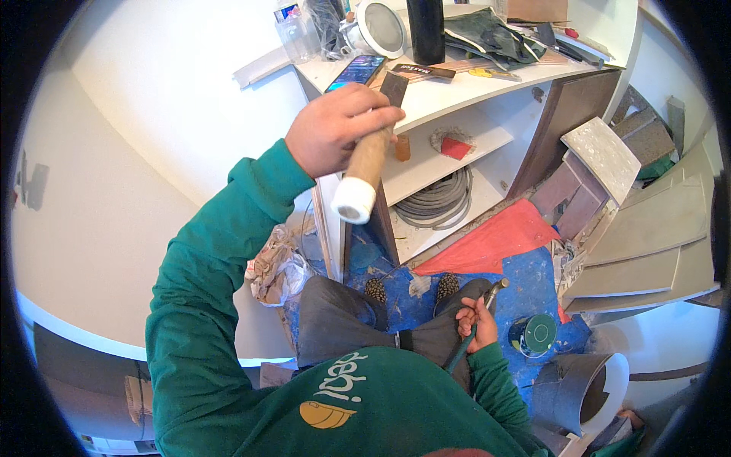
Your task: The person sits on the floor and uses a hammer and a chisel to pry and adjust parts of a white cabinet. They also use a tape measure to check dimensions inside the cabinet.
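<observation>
Raised in front of the cabinet, my left hand (343,126) is closed around a chisel (369,156) with a thick tan handle and a white hollow-looking end. Its flat dark blade points away, over the cabinet top near a phone (356,73) with a lit screen. Low beside my thigh, my right hand (477,324) grips a hammer (496,288). The metal head shows above the fingers, and the dark green handle runs down toward my lap. The two tools are well apart.
A white cabinet (525,84) holds a coil of grey cable (434,199); clutter covers its top. Its brown door (563,126) stands open. Red cloth (487,242) lies on the blue floor covering (525,266). A green-lidded bucket (533,335), panels (640,266) and plastic bags (278,270) stand close by.
</observation>
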Tool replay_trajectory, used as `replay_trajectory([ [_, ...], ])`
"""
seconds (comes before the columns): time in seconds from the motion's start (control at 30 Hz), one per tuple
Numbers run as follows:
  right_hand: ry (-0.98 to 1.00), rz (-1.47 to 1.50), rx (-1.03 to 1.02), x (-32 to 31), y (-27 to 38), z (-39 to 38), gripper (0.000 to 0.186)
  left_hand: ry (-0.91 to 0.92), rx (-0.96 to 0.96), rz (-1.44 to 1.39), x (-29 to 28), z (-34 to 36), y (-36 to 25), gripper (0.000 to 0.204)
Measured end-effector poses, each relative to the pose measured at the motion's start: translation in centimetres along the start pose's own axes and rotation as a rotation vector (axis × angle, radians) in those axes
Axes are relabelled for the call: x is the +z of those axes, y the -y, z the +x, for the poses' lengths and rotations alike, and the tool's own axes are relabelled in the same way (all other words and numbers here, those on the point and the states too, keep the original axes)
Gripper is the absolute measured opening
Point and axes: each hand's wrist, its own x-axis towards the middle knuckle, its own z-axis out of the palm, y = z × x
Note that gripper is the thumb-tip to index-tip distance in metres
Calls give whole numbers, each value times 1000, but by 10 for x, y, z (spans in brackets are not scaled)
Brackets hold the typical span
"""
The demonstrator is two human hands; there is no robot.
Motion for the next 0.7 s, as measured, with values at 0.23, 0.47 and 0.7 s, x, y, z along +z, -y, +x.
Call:
replay_trajectory([
  [0.23, 15, -2, -6, -3, 0, 1, 49, -34, -37, -103, 34, 18, 26, 34],
  [0.47, -10, -1, -12, -1, -1, 3, 50, 29, -9, -170, 77, 43, 42, 40],
  [0.7, -15, 48, -20, -3, -1, 2, 47, 35, -9, -225, 103, 47, 53, 39],
])
